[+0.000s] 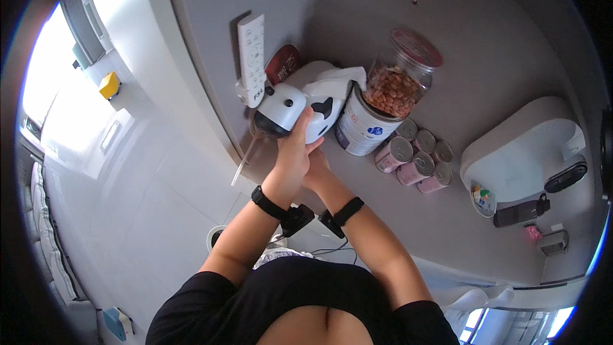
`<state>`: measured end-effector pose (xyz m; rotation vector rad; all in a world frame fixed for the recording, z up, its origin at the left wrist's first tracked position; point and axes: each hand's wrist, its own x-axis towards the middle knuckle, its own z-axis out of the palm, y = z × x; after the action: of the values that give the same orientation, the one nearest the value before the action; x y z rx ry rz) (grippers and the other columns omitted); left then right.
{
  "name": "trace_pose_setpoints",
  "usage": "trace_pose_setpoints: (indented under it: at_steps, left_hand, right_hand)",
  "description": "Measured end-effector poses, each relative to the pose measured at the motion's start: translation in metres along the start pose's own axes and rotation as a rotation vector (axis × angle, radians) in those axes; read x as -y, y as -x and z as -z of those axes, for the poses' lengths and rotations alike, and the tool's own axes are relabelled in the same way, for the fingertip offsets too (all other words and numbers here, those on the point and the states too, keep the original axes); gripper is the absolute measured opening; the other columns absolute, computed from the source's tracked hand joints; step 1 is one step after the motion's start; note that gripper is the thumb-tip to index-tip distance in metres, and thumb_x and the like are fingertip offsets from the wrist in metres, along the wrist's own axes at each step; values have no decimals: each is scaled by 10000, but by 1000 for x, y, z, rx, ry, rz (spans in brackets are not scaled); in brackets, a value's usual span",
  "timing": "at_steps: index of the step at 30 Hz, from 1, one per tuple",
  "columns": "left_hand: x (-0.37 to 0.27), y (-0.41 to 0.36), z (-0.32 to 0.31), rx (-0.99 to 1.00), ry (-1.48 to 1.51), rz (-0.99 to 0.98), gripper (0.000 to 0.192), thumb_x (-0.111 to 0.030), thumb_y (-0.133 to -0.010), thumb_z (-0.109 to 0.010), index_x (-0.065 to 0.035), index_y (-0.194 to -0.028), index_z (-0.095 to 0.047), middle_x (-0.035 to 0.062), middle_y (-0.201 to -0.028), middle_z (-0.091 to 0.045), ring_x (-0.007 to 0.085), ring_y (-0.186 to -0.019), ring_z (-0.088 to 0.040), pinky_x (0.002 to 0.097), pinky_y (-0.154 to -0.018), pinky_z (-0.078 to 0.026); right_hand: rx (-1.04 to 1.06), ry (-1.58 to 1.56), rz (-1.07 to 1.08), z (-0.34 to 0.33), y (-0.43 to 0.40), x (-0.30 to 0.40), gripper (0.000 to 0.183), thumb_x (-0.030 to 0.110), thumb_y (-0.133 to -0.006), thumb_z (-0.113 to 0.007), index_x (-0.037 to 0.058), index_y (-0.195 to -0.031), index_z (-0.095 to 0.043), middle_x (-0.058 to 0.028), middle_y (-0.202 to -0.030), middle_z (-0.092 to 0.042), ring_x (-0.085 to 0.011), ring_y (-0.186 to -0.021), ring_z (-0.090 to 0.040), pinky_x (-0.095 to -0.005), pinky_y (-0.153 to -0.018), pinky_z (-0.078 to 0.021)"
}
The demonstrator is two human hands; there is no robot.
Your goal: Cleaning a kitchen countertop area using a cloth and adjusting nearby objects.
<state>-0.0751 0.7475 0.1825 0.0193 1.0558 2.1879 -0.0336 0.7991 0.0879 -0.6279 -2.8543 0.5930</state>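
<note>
My left hand (294,146) is on a white and black cow-shaped tissue dispenser (286,110), its thumb along the front and its fingertips at the lower side. My right hand (316,163) is beneath the same dispenser, with its fingers mostly hidden. White tissue (337,79) sticks out of the dispenser's top. A white remote control (251,57) stands in a holder on the wall to the left, and a red packet (283,63) is behind the dispenser. To its right a clear jar of nuts (395,81) with a red lid rests on a large white can (361,127).
Several small pink cans (415,167) are grouped on the grey shelf, right of the large can. Farther right are a white rounded tray (517,148), a dark bottle (519,212) and a black case (566,177). A thin clear stick (243,160) juts past the shelf's left edge.
</note>
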Motion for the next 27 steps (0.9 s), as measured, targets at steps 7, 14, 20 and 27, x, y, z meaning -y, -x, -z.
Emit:
trace_pose_setpoints:
  at_steps: [7,14,20,27]
  left_hand:
    - [-3,-3,4,59,35,1,557,-293,-778,-811,-140,-1240,-539,30,-1194,-594,225,-1116,-575,483,-871,-494]
    - [-6,7,0,60,-11,-13,675,-330,-764,-815,-178,-1315,-457,39,-1267,-539,248,-1172,-528,530,-912,-460]
    - [-4,4,-3,20,-44,13,680,-372,-761,-803,-199,-1312,-444,48,-1294,-525,277,-1190,-513,545,-934,-439]
    - [11,-12,17,-13,-87,34,771,-343,-755,-811,-250,-1371,-357,42,-1336,-496,298,-1208,-499,578,-949,-423]
  right_hand:
    - [-117,131,-121,36,5,4,634,387,-926,-476,84,-1465,-337,-191,-1522,-300,-413,-1363,-325,-460,-1139,-273]
    - [281,-304,157,39,51,21,451,198,-886,-555,28,-1299,-495,-236,-1270,-531,-365,-1133,-543,-448,-943,-464]
    - [534,-1145,302,33,94,34,270,122,-780,-649,0,-1020,-624,-184,-932,-655,-292,-1052,-587,-411,-925,-460]
    - [-167,-228,298,8,99,39,346,138,-775,-664,94,-1114,-613,-145,-1127,-593,-324,-1097,-548,-452,-957,-422]
